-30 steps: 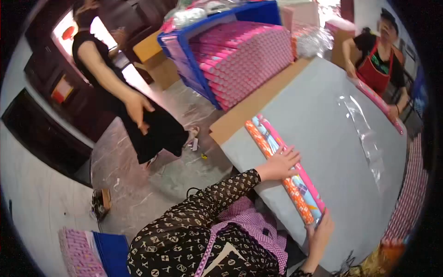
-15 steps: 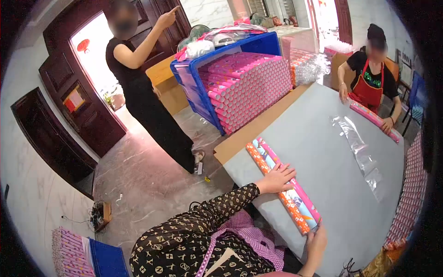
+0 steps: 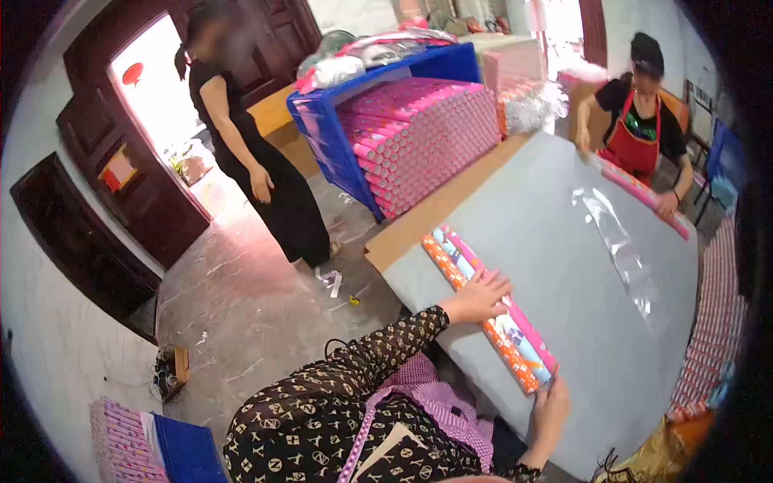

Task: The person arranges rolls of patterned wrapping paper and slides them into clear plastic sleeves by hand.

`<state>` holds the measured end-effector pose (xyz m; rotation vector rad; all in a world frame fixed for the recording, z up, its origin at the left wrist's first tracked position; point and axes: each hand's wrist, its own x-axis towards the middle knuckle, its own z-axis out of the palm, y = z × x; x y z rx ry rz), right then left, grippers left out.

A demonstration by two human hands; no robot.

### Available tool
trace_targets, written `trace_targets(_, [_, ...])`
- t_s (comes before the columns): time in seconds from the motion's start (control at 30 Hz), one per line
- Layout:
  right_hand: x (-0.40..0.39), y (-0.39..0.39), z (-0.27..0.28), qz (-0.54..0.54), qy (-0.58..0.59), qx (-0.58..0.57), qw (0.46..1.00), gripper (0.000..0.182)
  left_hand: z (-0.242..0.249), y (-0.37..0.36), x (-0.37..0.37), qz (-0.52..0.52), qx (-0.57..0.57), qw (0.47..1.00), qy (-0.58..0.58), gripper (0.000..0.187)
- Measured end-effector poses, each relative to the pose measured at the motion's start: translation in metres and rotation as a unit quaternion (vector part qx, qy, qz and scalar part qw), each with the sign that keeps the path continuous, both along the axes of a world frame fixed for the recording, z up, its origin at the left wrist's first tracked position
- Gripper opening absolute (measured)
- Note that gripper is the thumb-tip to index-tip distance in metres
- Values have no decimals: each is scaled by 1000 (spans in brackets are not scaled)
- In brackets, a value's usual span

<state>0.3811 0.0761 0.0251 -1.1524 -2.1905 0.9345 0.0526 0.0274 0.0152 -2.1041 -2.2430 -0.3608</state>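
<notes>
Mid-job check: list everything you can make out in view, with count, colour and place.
Orange roll: one, orange and white, under the left hand
Light-blue roll: one, between the other two
Pink roll: one, alongside it
Table: one, grey, centre
Clear plastic: count unclear, colourless, on the table
Cardboard: one strip, brown, table's far-left edge
Crate: one, blue, beyond the table
Crated rolls: many, pink, inside it
Co-worker: one, red apron, across the table, holding a roll
Standing person: one, black clothing, left
Lantern: one, red, doorway
Left hand: one, bare, across the rolls
Right hand: one, bare, at their near end
</notes>
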Motion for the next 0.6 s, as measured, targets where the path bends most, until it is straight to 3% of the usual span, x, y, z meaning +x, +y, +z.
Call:
trace_targets(0.1, [5,5,-18,0,-31,64,997,38,14,0,7,31,-44,998,-18,63])
trace_targets(0.2, [10,9,-23,23,-72,34,997,36,6,-1,4,13,-7,1000,-14,64])
trace_targets(0.3, [9,9,-30,25,-24,87,996,32,6,1,3,22,-34,999,-6,65])
trace_targets(0.4, [9,8,-27,7,-36,46,998,30,5,3,1,19,-28,999,-3,66])
trace_targets(0.47, [9,7,-20,3,-51,32,998,29,2,3,-4,8,11,999,-37,64])
trace_targets(0.6, [9,6,-8,-3,-89,15,996,29,6,-1,-23,-10,196,954,-228,54])
